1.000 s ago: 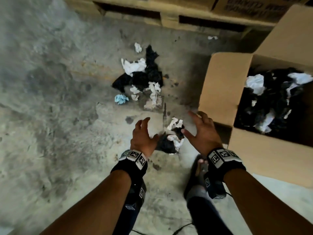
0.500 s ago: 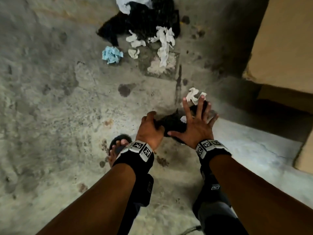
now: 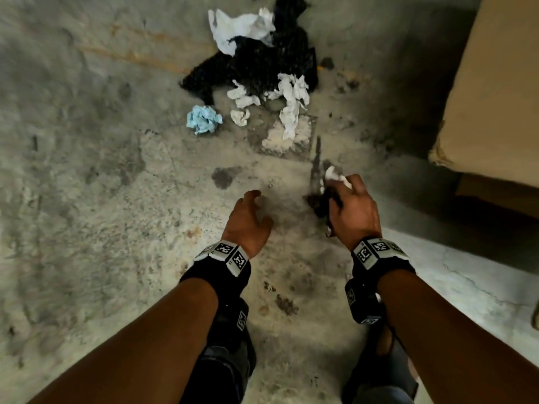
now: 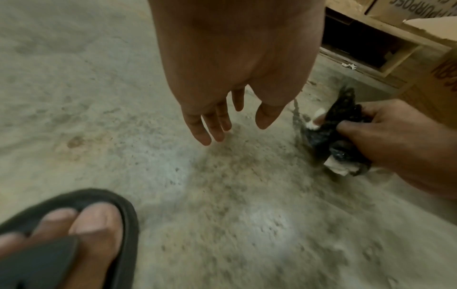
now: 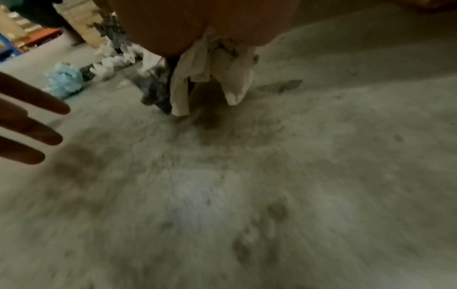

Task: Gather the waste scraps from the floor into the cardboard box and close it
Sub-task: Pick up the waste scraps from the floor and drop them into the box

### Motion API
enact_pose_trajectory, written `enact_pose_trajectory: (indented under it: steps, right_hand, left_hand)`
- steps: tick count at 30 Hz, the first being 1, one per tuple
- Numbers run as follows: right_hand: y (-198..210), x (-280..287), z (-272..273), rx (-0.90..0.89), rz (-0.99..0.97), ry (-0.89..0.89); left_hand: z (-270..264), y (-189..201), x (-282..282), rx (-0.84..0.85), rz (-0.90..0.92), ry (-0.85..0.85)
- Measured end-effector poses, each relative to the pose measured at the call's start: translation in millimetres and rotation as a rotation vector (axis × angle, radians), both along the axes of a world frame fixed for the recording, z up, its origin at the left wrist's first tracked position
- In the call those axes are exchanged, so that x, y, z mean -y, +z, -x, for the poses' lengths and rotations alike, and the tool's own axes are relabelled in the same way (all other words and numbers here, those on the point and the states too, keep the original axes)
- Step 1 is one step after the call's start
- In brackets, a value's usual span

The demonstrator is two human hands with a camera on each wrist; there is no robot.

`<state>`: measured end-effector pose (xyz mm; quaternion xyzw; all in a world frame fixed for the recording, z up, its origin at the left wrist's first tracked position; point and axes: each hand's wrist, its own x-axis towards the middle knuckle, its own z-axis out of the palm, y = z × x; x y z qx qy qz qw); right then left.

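My right hand [image 3: 347, 199] grips a bunch of black and white scraps [image 3: 326, 196] just above the concrete floor; the same scraps [image 4: 331, 136] hang from its fingers in the left wrist view, and white tissue [image 5: 212, 78] dangles below the palm in the right wrist view. My left hand [image 3: 250, 217] hovers beside it, fingers loose and empty [image 4: 217, 125]. Farther ahead lies a pile of black scraps [image 3: 262, 62] with white tissues [image 3: 239, 27] and a blue crumpled piece [image 3: 204, 119]. The cardboard box [image 3: 495, 97] stands at the right; only its outer flap shows.
A wooden pallet [image 4: 371, 48] with printed cartons stands beyond the scraps. My sandalled foot [image 4: 74, 234] is planted on the floor below the left hand. The floor is stained concrete with a pale square patch [image 3: 288, 135].
Both hands were pressed together on the small scrap bundle; now the right hand alone has lifted it and moved right, and the left hand has let go and drawn apart.
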<state>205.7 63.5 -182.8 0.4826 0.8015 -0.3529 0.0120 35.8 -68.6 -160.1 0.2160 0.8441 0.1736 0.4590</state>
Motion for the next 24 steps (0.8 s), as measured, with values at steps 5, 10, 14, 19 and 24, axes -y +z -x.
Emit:
enact_pose_trajectory:
  steps: [5,10,14,19,24]
  right_hand:
    - [12.8,-29.0,33.4,0.028,-0.016,-0.066]
    - [20.9,-69.2,75.1,0.023,0.01,-0.077]
    - [23.9,-115.4,114.7,0.051,-0.099,-0.076]
    - [15.4,-162.8,152.0,-0.007,-0.205,0.136]
    - [16.5,-183.2,172.3,-0.002,-0.229,0.257]
  left_hand:
    - [42.0,0.8,-24.1,-0.305,0.026,-0.074]
    - [85.7,-3.5,-63.8,-0.48,0.099,0.105]
    - [116.5,-15.4,-89.1,-0.418,0.024,0.206]
    - [128.7,-41.9,-104.2,-0.461,0.116,-0.012]
    - [151.8,-35.7,-114.0,-0.547,0.19,-0.269]
